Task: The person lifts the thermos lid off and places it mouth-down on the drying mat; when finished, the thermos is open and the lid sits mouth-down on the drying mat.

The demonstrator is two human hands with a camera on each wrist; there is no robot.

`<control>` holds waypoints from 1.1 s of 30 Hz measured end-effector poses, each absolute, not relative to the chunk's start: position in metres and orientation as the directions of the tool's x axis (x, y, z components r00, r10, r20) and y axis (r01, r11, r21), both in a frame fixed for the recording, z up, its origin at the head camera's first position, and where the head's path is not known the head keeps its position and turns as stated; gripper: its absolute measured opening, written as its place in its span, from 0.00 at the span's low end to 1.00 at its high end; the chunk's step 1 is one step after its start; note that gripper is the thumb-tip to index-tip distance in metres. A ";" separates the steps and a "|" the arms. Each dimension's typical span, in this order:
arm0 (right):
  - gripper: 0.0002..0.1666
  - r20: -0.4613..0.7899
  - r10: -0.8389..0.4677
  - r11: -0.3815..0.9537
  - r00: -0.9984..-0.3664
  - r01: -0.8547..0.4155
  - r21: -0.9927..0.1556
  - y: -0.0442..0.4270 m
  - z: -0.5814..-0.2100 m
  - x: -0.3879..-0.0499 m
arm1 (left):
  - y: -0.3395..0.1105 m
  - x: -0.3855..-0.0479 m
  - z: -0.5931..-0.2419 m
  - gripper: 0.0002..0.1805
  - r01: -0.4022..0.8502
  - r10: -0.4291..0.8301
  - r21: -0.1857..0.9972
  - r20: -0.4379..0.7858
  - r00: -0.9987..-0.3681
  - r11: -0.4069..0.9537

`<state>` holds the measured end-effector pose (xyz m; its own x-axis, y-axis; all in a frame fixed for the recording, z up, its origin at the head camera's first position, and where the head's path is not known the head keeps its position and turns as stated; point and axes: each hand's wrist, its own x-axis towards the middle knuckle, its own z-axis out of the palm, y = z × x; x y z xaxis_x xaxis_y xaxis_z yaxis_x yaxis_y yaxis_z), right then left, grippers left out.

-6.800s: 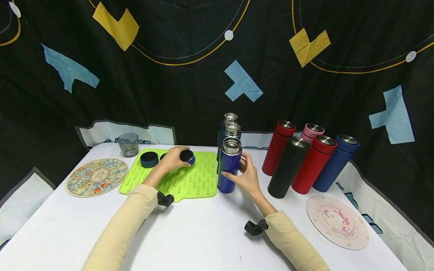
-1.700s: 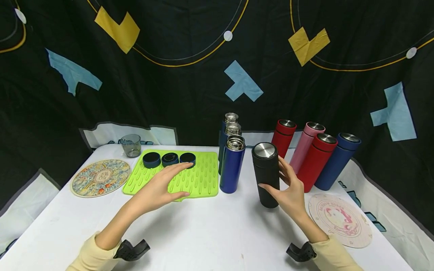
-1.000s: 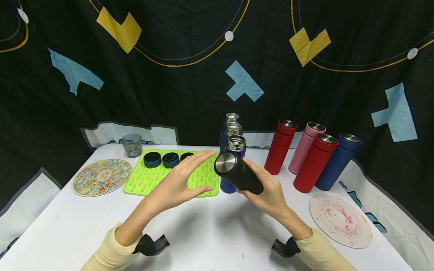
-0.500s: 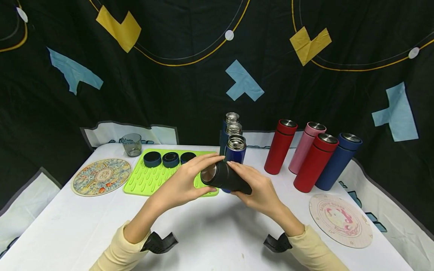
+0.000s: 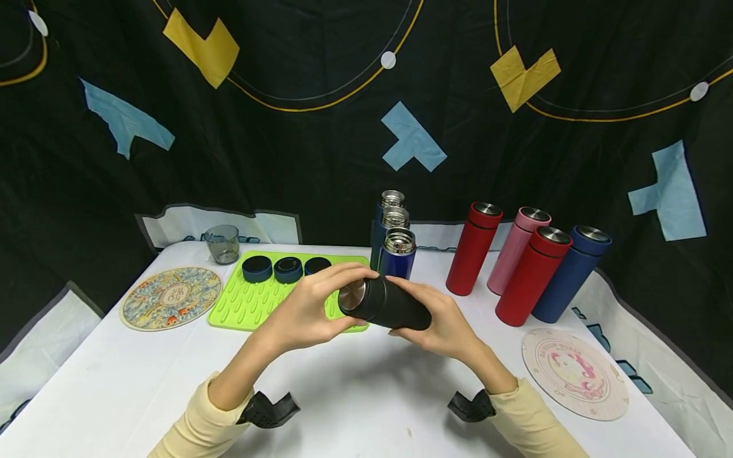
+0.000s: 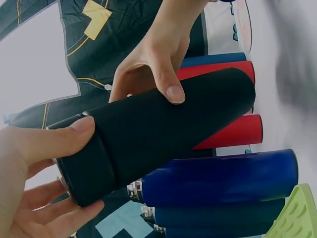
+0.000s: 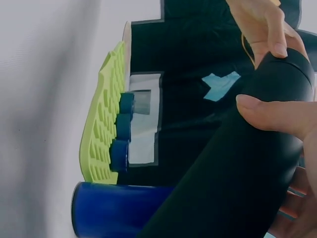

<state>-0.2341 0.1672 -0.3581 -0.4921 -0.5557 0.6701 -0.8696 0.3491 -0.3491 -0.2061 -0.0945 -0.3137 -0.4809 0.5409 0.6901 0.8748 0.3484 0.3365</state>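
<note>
A black thermos flask (image 5: 395, 305) is held tilted above the table, its steel-topped lid toward the left. My left hand (image 5: 312, 305) grips the lid (image 6: 89, 168) between thumb and fingers. Around the flask's body, my right hand (image 5: 441, 318) keeps hold from the other side; its thumb shows in the right wrist view. The lid is on the flask. Behind it stands a row of lidless blue flasks, the nearest a blue flask (image 5: 397, 254) partly hidden. Several lidded flasks stand to the right: a red flask (image 5: 474, 248), a pink flask (image 5: 518, 248), another red and a blue.
Three dark blue lids (image 5: 288, 270) sit on a green drying mat (image 5: 240, 312) at the left. Beside it are a glass cup (image 5: 222, 245) and a patterned round mat (image 5: 172, 299). A pink round mat (image 5: 575, 375) lies at the right.
Earlier the right hand placed a lidless blue flask and the left a lid. The right hand then brought the black flask to the middle and tilted it; the left hand moved in and took its lid.
</note>
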 end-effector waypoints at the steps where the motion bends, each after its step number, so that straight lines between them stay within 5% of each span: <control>1: 0.51 0.673 -0.558 0.342 -0.485 -0.874 -0.346 0.168 -0.358 -0.234 | -0.094 -0.206 -0.314 0.37 0.877 0.540 0.335 0.693 -0.478 0.346; 6: 0.51 0.703 -0.556 0.332 -0.443 -0.894 -0.301 0.167 -0.359 -0.235 | -0.091 -0.203 -0.314 0.37 0.872 0.510 0.337 0.712 -0.483 0.355; 17: 0.50 0.752 -0.530 0.493 -0.393 -0.864 -0.104 0.165 -0.358 -0.230 | -0.090 -0.204 -0.317 0.38 0.747 0.392 0.508 0.640 -0.661 0.429; 25: 0.51 0.691 -0.568 0.437 -0.446 -0.876 -0.206 0.174 -0.358 -0.233 | -0.096 -0.208 -0.316 0.36 0.833 0.577 0.409 0.600 -0.553 0.373; 33: 0.49 0.671 -0.591 0.392 -0.448 -0.886 -0.246 0.177 -0.359 -0.237 | -0.095 -0.210 -0.317 0.33 0.856 0.559 0.390 0.649 -0.516 0.338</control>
<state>-0.2369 0.1765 -0.3590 -0.4476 -0.5908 0.6713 -0.8864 0.3923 -0.2457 -0.2096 -0.0946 -0.3169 -0.5162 0.5589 0.6490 0.8564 0.3381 0.3901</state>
